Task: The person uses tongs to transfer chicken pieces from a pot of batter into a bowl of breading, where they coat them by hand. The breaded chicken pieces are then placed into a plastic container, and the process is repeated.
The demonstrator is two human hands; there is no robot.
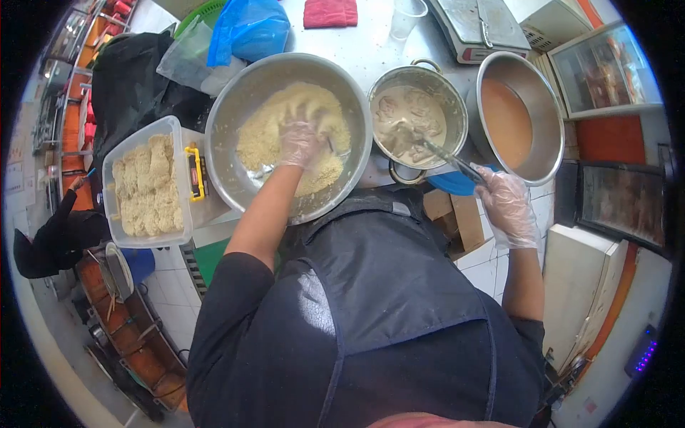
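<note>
In a wide metal bowl [220,150], my left hand [303,143] lies in pale yellow crumbs [260,132]. It wears a clear plastic glove, and its fingers are spread with crumbs about them. My right hand [506,207], also gloved, is closed around the handle end of metal tongs [451,157]. The tongs' far end dips into creamy batter [399,100] with lumpy pieces inside a two-handled pot [462,118]. Left of the bowl, a clear plastic tub [183,160] with a yellow latch holds stacked crumb-coated pieces [148,189].
A metal basin [555,153] of orange-brown liquid [505,121] stands right of the pot. Behind are a scale [481,28], a clear cup [408,20], a red cloth [330,13] and a blue bag [251,32]. Another person [57,239] in dark clothes is far left.
</note>
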